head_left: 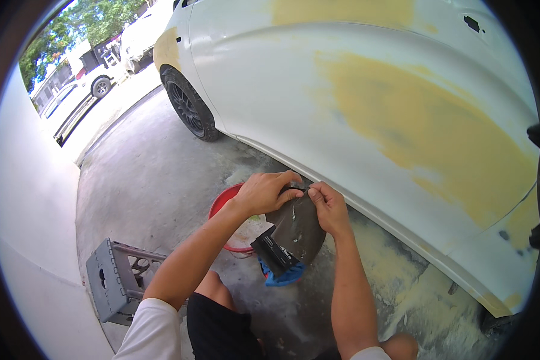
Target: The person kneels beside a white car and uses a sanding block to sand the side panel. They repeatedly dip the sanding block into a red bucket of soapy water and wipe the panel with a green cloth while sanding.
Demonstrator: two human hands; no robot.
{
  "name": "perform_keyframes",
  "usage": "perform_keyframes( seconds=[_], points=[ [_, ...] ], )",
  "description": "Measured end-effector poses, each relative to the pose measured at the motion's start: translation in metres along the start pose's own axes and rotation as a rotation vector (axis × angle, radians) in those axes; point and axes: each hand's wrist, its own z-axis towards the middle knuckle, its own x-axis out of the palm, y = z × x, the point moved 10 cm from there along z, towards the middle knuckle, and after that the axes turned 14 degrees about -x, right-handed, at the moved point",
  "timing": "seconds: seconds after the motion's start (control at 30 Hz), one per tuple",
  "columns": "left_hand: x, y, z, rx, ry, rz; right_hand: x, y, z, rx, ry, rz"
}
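Both of my hands meet at the upper edge of a dark grey-brown sheet, whose exact kind I cannot make out. My left hand has its thumb and forefinger curled at that edge. Opposite it, my right hand pinches the edge between thumb and finger. Below the sheet's near side is a black block-shaped item with light print, tilted. Under that shows a bunched blue item. Beside my left forearm stands a red bucket with pale contents, partly covered by the forearm and sheet.
A white car door with yellowish filler patches rises ahead and right, its sill close beyond my hands. The wheel stands further left. A grey folding step stool is at lower left, near a white wall. Pale dust marks the concrete floor.
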Motion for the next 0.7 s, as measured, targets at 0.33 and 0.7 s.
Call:
perform_keyframes(
  seconds=[0.33, 0.7],
  points=[
    [-0.012, 0.002, -0.01, 0.174, -0.047, 0.413, -0.013, -0.021, 0.008, 0.089, 0.0, -0.005],
    [-0.081, -0.03, -0.004, 0.171, -0.213, 0.354, -0.068, -0.078, -0.003, 0.208, -0.159, -0.018]
  ],
)
